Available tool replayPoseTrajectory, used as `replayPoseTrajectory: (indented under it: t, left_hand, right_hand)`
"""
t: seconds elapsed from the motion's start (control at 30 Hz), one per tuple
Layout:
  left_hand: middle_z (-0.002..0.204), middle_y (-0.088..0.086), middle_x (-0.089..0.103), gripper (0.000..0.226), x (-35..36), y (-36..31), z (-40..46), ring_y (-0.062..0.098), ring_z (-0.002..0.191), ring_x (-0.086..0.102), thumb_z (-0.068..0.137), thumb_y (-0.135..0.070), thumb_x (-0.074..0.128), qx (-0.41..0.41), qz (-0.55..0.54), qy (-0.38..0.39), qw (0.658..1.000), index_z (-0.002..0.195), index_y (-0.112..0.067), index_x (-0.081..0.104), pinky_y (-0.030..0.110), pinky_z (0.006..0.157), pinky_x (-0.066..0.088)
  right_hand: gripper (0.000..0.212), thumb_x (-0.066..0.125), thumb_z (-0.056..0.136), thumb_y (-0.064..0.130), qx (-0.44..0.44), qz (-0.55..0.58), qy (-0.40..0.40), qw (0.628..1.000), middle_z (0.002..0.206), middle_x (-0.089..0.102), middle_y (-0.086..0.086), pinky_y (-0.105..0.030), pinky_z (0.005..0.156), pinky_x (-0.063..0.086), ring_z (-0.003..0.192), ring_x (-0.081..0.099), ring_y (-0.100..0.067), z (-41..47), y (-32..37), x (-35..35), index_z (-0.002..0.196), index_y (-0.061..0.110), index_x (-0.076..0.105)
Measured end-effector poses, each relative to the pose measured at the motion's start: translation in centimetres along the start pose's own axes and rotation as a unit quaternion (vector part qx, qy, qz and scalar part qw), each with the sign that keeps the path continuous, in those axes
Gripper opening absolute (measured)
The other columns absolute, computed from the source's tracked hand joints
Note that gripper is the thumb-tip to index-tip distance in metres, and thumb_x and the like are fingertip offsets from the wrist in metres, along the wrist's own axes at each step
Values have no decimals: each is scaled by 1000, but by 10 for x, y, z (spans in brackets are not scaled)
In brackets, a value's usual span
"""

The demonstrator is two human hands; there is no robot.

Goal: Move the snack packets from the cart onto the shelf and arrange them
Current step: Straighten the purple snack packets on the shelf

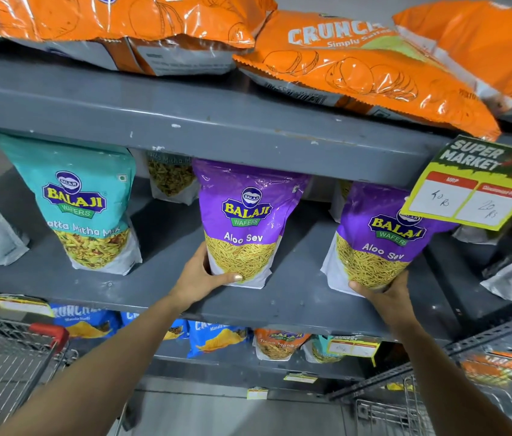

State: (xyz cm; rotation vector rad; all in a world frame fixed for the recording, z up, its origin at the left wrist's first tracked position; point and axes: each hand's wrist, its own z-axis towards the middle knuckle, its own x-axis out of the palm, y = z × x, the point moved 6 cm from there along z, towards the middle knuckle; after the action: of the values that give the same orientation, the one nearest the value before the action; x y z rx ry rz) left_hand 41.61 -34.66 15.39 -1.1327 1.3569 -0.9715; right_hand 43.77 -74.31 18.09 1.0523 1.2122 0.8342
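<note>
Two purple Aloo Sev packets stand upright on the grey middle shelf (160, 278). My left hand (199, 276) grips the bottom left corner of the left purple packet (243, 221), thumb across its front. My right hand (385, 287) holds the right purple packet (380, 237) from underneath at its lower edge. To the left stands a teal Khatta Mitha Mix packet (84, 209). The wire cart (3, 360) with a red handle sits at the lower left; whether it holds anything cannot be told.
Orange Crunchex bags (358, 67) lie on the top shelf, one overhanging its edge. A yellow price tag (468, 190) hangs over the right packet's top. More packets stand behind and on the lower shelf (216, 338). A second wire basket (399, 410) is at the lower right.
</note>
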Motion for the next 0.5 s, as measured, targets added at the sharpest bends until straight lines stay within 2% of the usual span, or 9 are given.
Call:
replayPoseTrajectory:
  t: [0.03,0.1,0.17,0.27,0.37,0.5]
  left_hand:
    - [125,-13,65,86,0,0,0,9,115,62,53,-46,90,0,-1,0,1000,127,-38,46,41,102,51]
    - [124,-13,65,85,0,1,1,9,114,63,53,-47,90,2,-3,1,1000,126,-38,46,41,102,51]
    - [124,-12,66,85,0,1,1,10,114,63,54,-45,90,4,-7,4,1000,127,-36,47,42,102,52]
    - [125,-10,66,86,0,2,1,11,115,63,55,-43,90,6,-14,4,1000,128,-34,47,43,101,52]
    - [126,-10,65,85,0,2,0,11,115,63,55,-44,89,8,-17,3,1000,128,-34,47,41,101,52]
    - [124,-12,65,78,0,1,0,8,114,63,54,-46,89,5,-15,1,1000,120,-44,48,37,99,53]
  right_hand:
    - [106,91,48,24,2,-4,26,1000,122,56,5,-21,83,45,103,57,-4,4,1,-3,136,21,33]
    - [108,94,39,36,21,-19,77,997,122,64,2,-24,83,49,106,63,-10,13,-1,-8,133,20,43]
    - [110,94,30,45,46,-17,108,993,117,68,-2,-19,75,54,99,67,-7,20,-4,-13,127,15,51]
    - [100,89,34,35,55,-10,129,990,111,68,-2,-12,66,54,88,67,-1,23,-4,-17,123,10,52]
    - [96,86,40,31,57,-10,146,988,111,68,-6,-12,67,53,87,69,-2,21,-6,-18,126,3,51]
    - [95,86,43,29,66,-5,147,987,110,68,-5,-13,68,54,86,69,3,19,-6,-19,127,4,50]
